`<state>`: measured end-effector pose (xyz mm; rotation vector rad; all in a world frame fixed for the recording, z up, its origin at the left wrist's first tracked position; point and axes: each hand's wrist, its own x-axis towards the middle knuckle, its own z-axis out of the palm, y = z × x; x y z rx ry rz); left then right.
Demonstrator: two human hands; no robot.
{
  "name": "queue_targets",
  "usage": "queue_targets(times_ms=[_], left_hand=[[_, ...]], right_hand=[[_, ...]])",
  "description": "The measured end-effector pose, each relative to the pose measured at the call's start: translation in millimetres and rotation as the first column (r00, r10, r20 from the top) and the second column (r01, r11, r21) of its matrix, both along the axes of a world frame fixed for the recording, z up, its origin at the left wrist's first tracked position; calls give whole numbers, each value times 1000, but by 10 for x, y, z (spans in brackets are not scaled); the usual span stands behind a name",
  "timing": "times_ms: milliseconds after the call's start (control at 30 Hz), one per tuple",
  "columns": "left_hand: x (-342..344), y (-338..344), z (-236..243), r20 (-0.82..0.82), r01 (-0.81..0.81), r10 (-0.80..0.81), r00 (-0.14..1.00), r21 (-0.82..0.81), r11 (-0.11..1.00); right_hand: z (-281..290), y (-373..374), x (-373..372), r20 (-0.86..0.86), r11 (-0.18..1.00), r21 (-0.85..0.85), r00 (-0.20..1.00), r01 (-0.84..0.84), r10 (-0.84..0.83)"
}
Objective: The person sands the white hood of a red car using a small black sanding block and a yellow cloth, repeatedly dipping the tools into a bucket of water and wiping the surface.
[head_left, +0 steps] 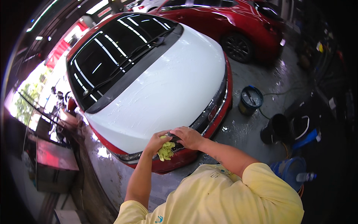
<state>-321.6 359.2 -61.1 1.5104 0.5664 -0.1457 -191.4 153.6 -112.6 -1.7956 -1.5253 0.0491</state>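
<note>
In front of me stands a car with a wet white hood and red bumper. Above its front edge my two hands meet. My left hand is closed on a crumpled yellow-green cloth, which hangs below the fingers. Close beside it, my right hand has its fingers bent over a small dark object between the hands. What kind of object this is I cannot make out. The grille lies just beyond my right forearm.
A dark bucket of water stands right of the bumper, with a black bucket nearer me. A blue drum carries a plastic bottle. Another red car is behind. A metal box stands left on the wet floor.
</note>
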Motion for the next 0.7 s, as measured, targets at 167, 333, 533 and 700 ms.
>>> queue_targets(times_ms=[167,333,533,700], left_hand=[[628,142,-260,68,-159,177,982,-210,965],[1603,-17,-304,105,-238,239,965,-23,971],[3323,-556,-147,321,-178,36,946,425,887],[4391,-607,-7,346,-147,-461,817,899,413]], right_hand=[[-649,-287,431,-684,856,-22,617,516,-389],[-1037,-600,1074,-989,726,-106,5,679,-149],[-1031,-451,2166,-926,526,-59,151,849,-347],[-939,-302,3071,-590,412,82,377,908,-714]])
